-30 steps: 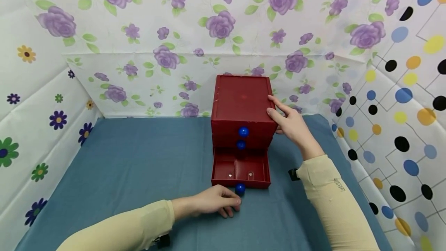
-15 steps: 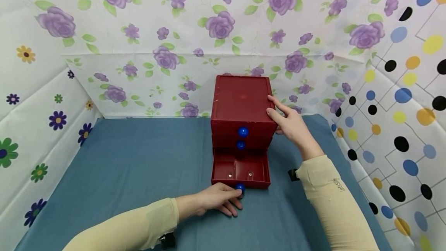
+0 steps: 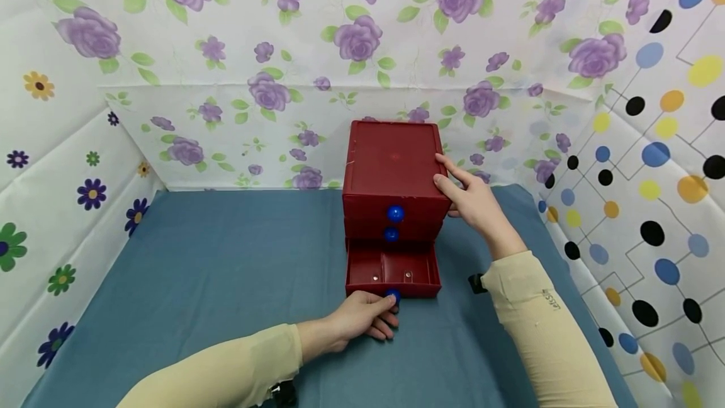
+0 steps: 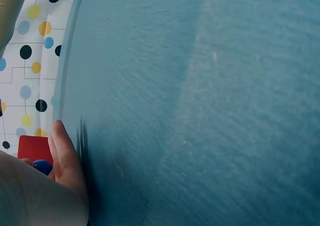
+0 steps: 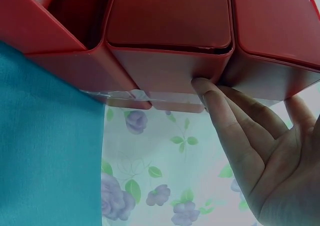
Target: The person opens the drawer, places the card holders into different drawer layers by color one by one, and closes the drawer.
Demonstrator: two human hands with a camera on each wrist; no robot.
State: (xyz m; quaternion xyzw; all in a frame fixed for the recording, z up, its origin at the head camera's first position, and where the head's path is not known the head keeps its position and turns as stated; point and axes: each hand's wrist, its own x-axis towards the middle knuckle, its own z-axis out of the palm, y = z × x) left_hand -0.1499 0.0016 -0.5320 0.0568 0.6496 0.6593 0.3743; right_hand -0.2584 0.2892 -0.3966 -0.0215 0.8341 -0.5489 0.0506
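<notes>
A red chest of drawers (image 3: 395,159) stands on the blue cloth, its bottom drawer (image 3: 365,266) pulled out and the two upper ones closed. Each drawer front carries a round blue knob. My left hand (image 3: 359,320) holds the bottom knob (image 3: 394,295) between thumb and fingers. In the left wrist view the knob (image 4: 43,166) shows beside the fingers, partly hidden by the hand. My right hand (image 3: 472,200) rests against the chest's right side, two digits on the top edge. The right wrist view has its fairly straight fingers (image 5: 225,121) touching the side wall.
Blue cloth (image 3: 243,257) covers the table. A flowered sheet (image 3: 226,49) hangs behind the chest. A dotted sheet (image 3: 640,206) lines the right side, and another flowered sheet (image 3: 68,219) the left.
My left hand has come up to the bottom knob and moved forward with it. The bottom drawer has slid slightly inward. My right hand has stayed in place.
</notes>
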